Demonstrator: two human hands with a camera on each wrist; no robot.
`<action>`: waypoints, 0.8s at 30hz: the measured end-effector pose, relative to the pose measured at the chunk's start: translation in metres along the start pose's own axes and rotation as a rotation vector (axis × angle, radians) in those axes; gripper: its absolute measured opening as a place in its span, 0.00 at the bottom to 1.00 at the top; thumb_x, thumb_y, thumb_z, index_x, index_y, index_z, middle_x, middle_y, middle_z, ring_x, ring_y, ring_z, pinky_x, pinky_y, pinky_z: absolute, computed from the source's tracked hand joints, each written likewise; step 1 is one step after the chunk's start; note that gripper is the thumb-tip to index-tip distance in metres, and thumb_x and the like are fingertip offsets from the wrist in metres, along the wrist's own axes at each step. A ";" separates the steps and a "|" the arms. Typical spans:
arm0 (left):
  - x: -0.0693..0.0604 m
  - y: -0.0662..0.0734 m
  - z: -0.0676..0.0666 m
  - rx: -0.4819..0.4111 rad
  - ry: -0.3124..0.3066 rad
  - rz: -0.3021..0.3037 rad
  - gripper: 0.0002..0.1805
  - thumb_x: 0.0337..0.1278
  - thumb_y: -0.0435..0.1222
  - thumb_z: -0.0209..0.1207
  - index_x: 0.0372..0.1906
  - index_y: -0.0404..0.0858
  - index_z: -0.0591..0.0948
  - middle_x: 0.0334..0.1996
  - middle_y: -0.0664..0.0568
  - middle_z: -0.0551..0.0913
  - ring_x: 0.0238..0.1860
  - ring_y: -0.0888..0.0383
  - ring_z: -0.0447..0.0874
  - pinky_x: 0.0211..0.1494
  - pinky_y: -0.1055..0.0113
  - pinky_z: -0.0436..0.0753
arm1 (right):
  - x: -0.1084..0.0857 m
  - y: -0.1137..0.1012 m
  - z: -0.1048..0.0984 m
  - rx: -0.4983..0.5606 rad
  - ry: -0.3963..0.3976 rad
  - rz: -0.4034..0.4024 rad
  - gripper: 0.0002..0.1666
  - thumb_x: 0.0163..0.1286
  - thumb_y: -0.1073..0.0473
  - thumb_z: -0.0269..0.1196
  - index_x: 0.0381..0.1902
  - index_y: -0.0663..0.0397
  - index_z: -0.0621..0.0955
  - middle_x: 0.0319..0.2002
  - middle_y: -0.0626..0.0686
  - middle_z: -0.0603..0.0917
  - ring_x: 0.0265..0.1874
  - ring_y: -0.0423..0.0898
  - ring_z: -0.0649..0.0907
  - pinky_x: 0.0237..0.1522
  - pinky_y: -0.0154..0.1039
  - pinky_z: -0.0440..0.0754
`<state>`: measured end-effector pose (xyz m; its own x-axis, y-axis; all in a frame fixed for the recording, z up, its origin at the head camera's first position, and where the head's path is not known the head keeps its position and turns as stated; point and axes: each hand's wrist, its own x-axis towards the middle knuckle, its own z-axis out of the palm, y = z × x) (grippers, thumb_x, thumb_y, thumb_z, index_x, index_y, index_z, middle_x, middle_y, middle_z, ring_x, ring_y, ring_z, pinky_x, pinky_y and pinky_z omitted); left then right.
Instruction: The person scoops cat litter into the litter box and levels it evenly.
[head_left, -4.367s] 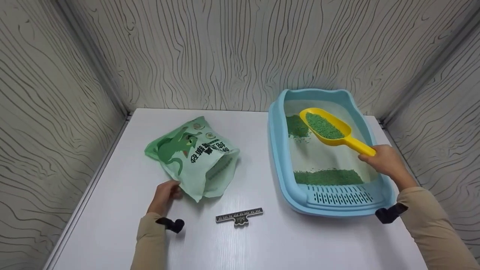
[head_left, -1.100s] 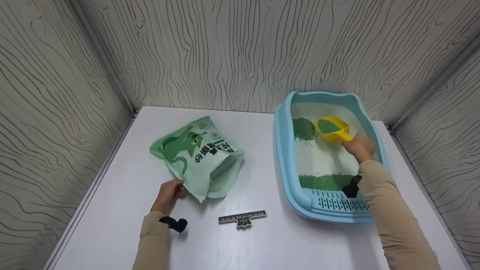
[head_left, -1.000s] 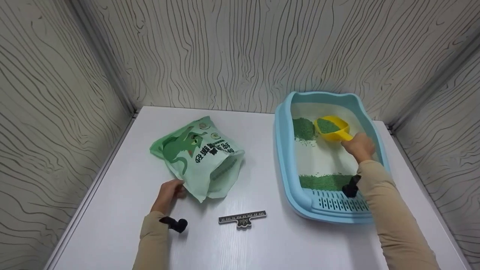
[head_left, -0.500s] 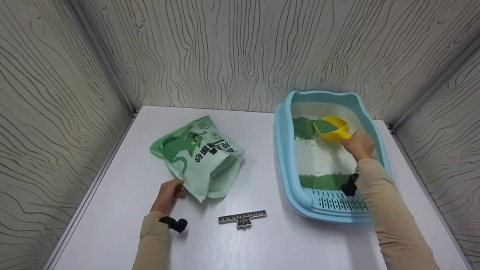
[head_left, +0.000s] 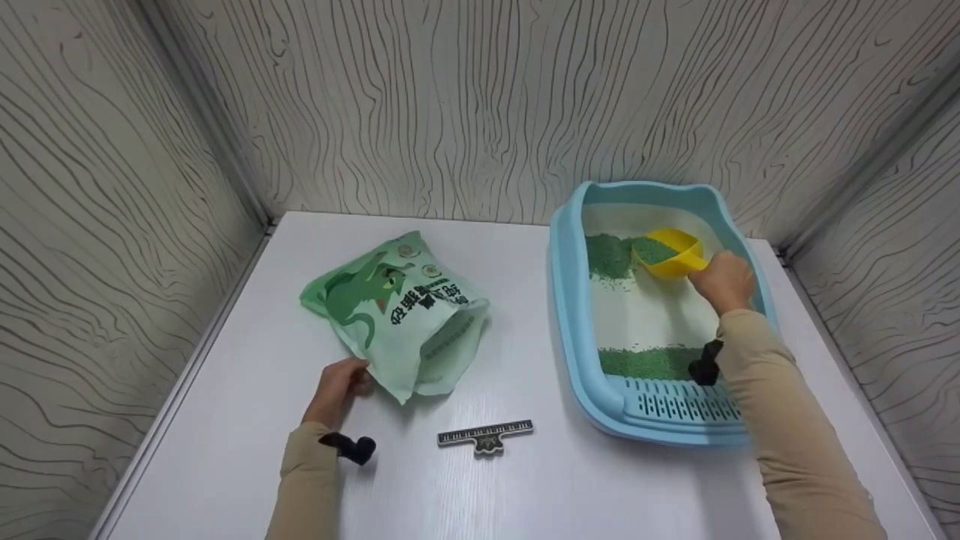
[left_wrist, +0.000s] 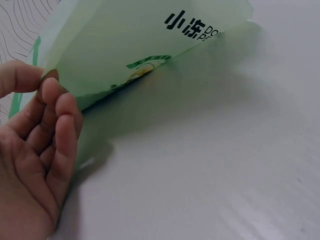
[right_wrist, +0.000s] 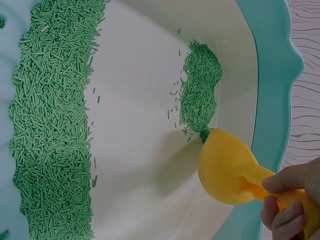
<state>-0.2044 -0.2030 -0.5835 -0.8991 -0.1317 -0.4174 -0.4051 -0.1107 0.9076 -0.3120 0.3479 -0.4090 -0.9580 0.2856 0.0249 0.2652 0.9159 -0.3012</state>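
Note:
My right hand [head_left: 724, 283] grips the handle of a yellow scoop [head_left: 679, 264], which holds green pellets and is tilted over the far part of a light blue tray [head_left: 568, 300]. In the right wrist view the scoop [right_wrist: 225, 170] has its lip beside a pile of pellets [right_wrist: 200, 90], fingers curled round the handle. A wide band of pellets [right_wrist: 55, 120] lies at the tray's near side. My left hand [head_left: 337, 390] pinches the edge of a green and white bag [head_left: 397, 307], which lies with its mouth open; the left wrist view shows thumb and fingertips on the bag [left_wrist: 115, 45].
A dark clip with a piano-key pattern [head_left: 486, 436] lies on the white table [head_left: 420, 495], in front of the bag. Wood-grain patterned panels [head_left: 450, 112] stand behind the table and on both sides. The tray's near end has a slotted step [head_left: 675, 401].
The scoop came down and left from above the tray, its bowl now tilted towards the far pile, which has grown. In the last half second it shifted slightly right. The left hand keeps its hold.

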 end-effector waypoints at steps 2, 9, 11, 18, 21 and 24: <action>0.000 -0.001 0.000 -0.014 -0.002 -0.002 0.12 0.62 0.33 0.53 0.22 0.39 0.76 0.18 0.56 0.74 0.22 0.60 0.71 0.32 0.69 0.74 | 0.000 0.001 -0.001 -0.004 0.005 0.002 0.16 0.62 0.57 0.59 0.25 0.67 0.73 0.19 0.54 0.67 0.21 0.49 0.69 0.23 0.39 0.66; 0.002 -0.002 0.000 -0.026 0.000 -0.006 0.11 0.61 0.33 0.53 0.22 0.40 0.77 0.18 0.56 0.75 0.22 0.61 0.72 0.33 0.69 0.74 | 0.000 0.005 -0.003 -0.024 0.036 -0.007 0.16 0.61 0.58 0.60 0.20 0.61 0.69 0.17 0.51 0.63 0.20 0.49 0.67 0.22 0.39 0.64; 0.002 -0.003 -0.001 -0.032 -0.007 -0.008 0.11 0.61 0.33 0.53 0.22 0.39 0.76 0.18 0.56 0.74 0.22 0.60 0.71 0.33 0.69 0.74 | -0.001 0.006 -0.003 -0.024 0.042 -0.012 0.16 0.61 0.58 0.60 0.20 0.61 0.69 0.17 0.51 0.63 0.20 0.49 0.67 0.22 0.39 0.64; 0.000 0.000 -0.001 -0.026 -0.014 -0.022 0.12 0.62 0.34 0.53 0.22 0.40 0.76 0.18 0.56 0.74 0.23 0.60 0.72 0.34 0.68 0.74 | -0.004 0.009 -0.004 -0.011 0.045 -0.034 0.16 0.61 0.60 0.58 0.19 0.60 0.67 0.16 0.50 0.60 0.19 0.48 0.66 0.22 0.39 0.62; -0.001 0.001 0.000 -0.027 -0.015 -0.031 0.12 0.63 0.34 0.53 0.22 0.40 0.76 0.18 0.56 0.75 0.23 0.60 0.72 0.35 0.68 0.75 | -0.006 0.010 -0.005 -0.018 0.042 -0.037 0.14 0.61 0.60 0.58 0.21 0.64 0.70 0.17 0.52 0.63 0.19 0.49 0.67 0.22 0.38 0.63; -0.001 0.001 0.001 -0.069 -0.021 -0.034 0.12 0.62 0.33 0.53 0.22 0.39 0.75 0.18 0.56 0.73 0.23 0.60 0.70 0.34 0.67 0.73 | -0.007 0.010 -0.006 -0.024 0.029 -0.031 0.14 0.61 0.59 0.58 0.25 0.67 0.73 0.18 0.55 0.67 0.19 0.49 0.68 0.21 0.38 0.65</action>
<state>-0.2042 -0.2025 -0.5818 -0.8889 -0.1057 -0.4458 -0.4234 -0.1823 0.8874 -0.3019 0.3569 -0.4065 -0.9623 0.2647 0.0620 0.2382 0.9308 -0.2774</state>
